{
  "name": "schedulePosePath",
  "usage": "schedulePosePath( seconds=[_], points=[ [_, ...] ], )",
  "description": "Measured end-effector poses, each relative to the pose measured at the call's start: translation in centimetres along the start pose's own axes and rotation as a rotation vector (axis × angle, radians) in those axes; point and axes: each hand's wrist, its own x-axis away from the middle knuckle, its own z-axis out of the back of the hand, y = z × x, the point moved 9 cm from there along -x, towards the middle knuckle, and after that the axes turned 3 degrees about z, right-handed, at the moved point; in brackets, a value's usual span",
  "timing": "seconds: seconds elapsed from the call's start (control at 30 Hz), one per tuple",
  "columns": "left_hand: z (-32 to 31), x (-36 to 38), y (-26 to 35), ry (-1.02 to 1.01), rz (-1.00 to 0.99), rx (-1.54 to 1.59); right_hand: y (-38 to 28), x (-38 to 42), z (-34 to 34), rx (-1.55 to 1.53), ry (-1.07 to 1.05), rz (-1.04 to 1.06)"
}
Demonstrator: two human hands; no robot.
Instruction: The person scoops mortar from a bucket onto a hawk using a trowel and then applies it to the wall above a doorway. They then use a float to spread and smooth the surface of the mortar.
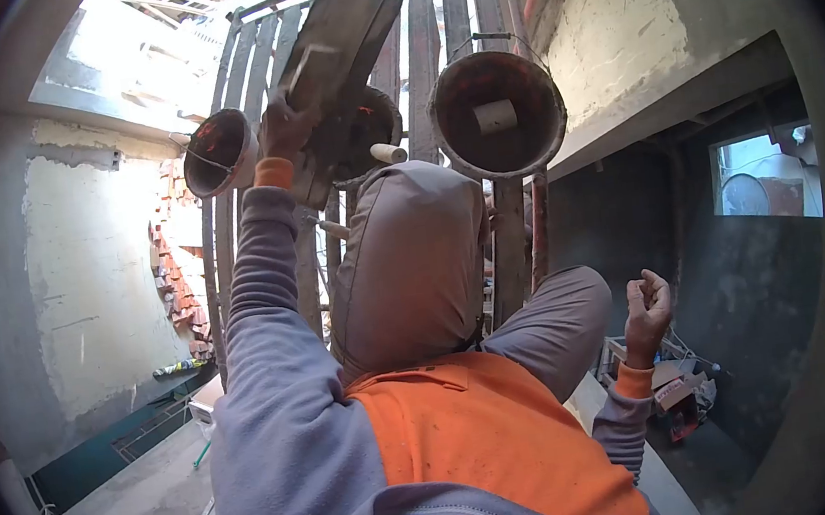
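Left hand (288, 128) grips a long wooden board (346, 31) whose long axis runs forward and slightly rightward past its knuckles; the right hand (647, 311), loosely curled, apparently empty, lies well apart, farther from it.

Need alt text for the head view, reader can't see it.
A person's left hand, blurred, is at a broad board over a slatted platform with three buckets; the right hand looks empty, fingers partly curled.

On the plank platform (458, 16), left bucket (219, 142), middle bucket (391, 114) and right bucket (526, 140) stand abreast; a board (349, 33) lies before the middle one.
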Motion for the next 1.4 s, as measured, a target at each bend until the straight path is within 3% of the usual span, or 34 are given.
schedulePosePath(
  seconds=[0.1, 0.37, 0.5, 0.57, 0.67, 0.77, 0.87, 0.97, 1.0, 1.1, 1.17, 1.23, 1.3, 1.4],
  points=[
    [-2.5, 1.5, -2.7, -0.087, 0.185, -0.03, -0.4, 0.5, -1.6, -0.064, -0.059, -0.02],
    [-7.8, 1.3, -9.8, -0.176, 0.28, -0.18, -0.3, 1.5, -2.8, -0.047, -0.069, -0.025],
    [-8.5, 1.9, -9.7, -0.215, 0.305, -0.167, 0.2, 2.4, -2.5, -0.009, -0.054, -0.031],
    [-8.4, 1.8, -9.8, -0.237, 0.274, -0.152, 0.3, 2.7, -2.2, 0.032, -0.05, -0.006],
    [-8.5, 1.7, -10.8, -0.097, 0.094, -0.099, 1.1, 3.1, -1.8, 0.045, -0.064, -0.051],
    [-8.4, 1.7, -11.0, -0.149, -0.009, -0.189, 1.6, 2.9, -0.9, 0.033, -0.033, -0.054],
    [-8.5, 2.0, -13.0, -0.442, 0.313, -0.211, 1.0, 3.3, 1.7, 0.099, 0.069, 0.012],
    [-7.0, 0.0, -12.7, -0.341, 0.121, -0.316, -2.4, 4.3, 3.1, 0.035, 0.119, 0.015],
    [-8.9, -3.0, -7.7, -0.259, -0.012, -0.281, -2.5, 5.1, 6.1, 0.014, 0.227, 0.007],
    [-7.2, -5.6, 0.4, 0.042, -0.22, -0.163, -3.8, 7.5, 12.3, 0.004, 0.45, 0.075],
    [-7.3, -6.3, 8.1, 0.137, -0.359, -0.015, -6.1, 10.2, 16.6, 0.004, 0.616, 0.131],
    [-8.7, -6.0, 17.2, 0.145, -0.522, 0.128, -10.1, 14.2, 24.6, 0.323, 0.931, 0.328],
    [-11.1, -5.8, 26.9, 0.095, -0.703, 0.287, -13.7, 19.0, 30.6, 0.371, 1.238, 0.361],
    [-10.0, 2.1, 43.3, -0.118, -0.874, 0.607, -17.1, 25.9, 36.1, 0.463, 1.625, 0.551]
  ],
)
